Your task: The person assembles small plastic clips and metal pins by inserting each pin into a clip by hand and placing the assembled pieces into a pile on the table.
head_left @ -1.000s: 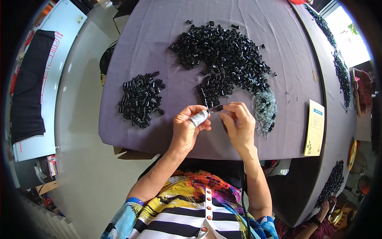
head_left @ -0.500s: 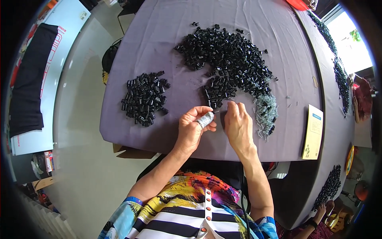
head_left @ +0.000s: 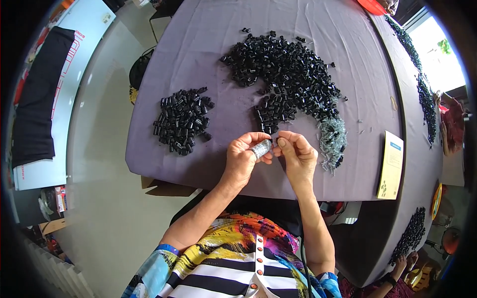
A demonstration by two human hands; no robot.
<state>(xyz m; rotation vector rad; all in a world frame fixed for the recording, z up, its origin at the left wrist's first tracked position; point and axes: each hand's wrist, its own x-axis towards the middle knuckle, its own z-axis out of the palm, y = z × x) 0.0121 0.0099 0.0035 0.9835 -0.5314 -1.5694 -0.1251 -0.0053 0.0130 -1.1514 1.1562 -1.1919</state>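
My left hand [head_left: 243, 156] is closed in a pinch above the near edge of the table. A silvery-grey wrap [head_left: 261, 148] appears to cover its thumb, and a small black plastic piece [head_left: 271, 141] shows at the fingertips. Close beside it, my right hand [head_left: 299, 156] pinches thumb against fingers; what it holds is too small to make out. Just beyond my hands lies a large heap of small black plastic pieces [head_left: 283, 64]. Small clear tube-like pieces [head_left: 333, 136] form a pile right of my right hand. A smaller black pile [head_left: 182, 120] lies to the left.
A grey cloth covers the table [head_left: 174, 166]. A yellow printed card [head_left: 390, 165] lies at the right, near a rubber band [head_left: 394, 103]. More black pieces [head_left: 410, 236] are on the adjoining table, where another person's hands [head_left: 405, 263] reach in. A red container [head_left: 371, 6] stands far right.
My right hand has moved left and turned, bringing its fingertips up to those of my left hand. The left hand has shifted slightly right. The piles look the same.
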